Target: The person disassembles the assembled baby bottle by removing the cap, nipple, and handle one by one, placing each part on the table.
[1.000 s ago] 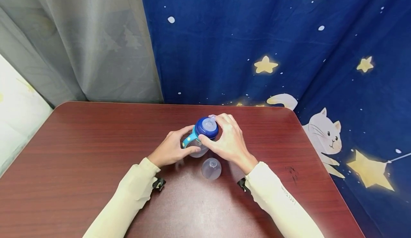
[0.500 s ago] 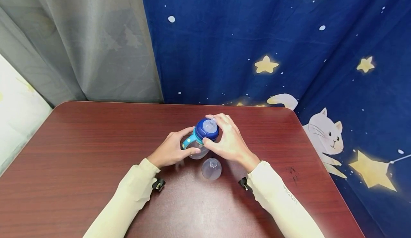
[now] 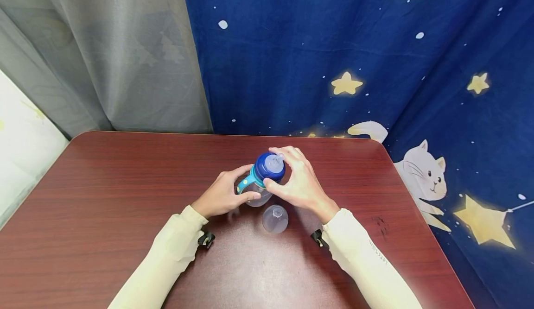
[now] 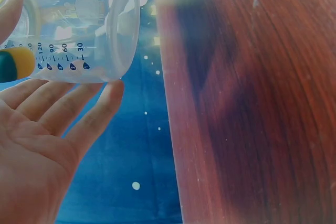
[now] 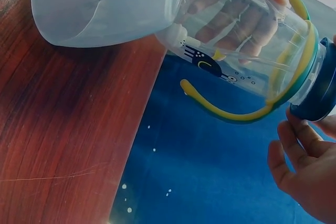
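A clear baby bottle with printed measuring marks stands tilted over the table in the head view. My left hand holds its body, thumb on the near side and fingers on the far side. A teal and yellow handle curves out from the bottle's neck. At the top, my right hand grips the dark blue screw ring, which carries a clear teat. In the right wrist view a strip of clear neck shows between ring and handle band. Nearer me, a translucent domed cap stands on the table.
The dark red wooden table reaches to a far edge against a blue star-patterned curtain and a grey curtain. Black wrist cameras sit under both sleeves.
My right hand has turned a little on the blue ring, its thumb shifting to the right. The teat's tip has moved slightly right and nearer me. My left hand and the cap stay put.
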{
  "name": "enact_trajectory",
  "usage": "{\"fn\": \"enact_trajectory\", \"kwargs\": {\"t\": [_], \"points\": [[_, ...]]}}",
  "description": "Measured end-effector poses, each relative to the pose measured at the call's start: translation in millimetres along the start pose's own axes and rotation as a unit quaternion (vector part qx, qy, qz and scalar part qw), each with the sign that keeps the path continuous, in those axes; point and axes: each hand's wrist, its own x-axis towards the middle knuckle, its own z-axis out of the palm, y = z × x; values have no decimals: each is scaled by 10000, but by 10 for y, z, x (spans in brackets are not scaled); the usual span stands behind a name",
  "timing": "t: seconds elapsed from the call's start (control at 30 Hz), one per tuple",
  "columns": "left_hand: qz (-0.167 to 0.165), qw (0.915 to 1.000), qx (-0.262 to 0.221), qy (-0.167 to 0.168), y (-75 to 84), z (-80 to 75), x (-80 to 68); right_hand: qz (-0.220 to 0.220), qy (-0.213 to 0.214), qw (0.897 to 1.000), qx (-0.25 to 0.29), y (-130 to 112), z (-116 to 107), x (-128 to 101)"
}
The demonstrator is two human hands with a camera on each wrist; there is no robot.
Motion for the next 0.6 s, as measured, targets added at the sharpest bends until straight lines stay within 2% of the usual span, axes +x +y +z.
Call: {"fn": "enact_trajectory", "kwargs": {"t": [0.4,0.6], "points": [[-64,10000,-16,38,14,14,-16,-90,132,9999,48,-18,-47,3],[-59,10000,-22,28,11,8,-20,-111,345,9991,229,-27,-85,4]]}}
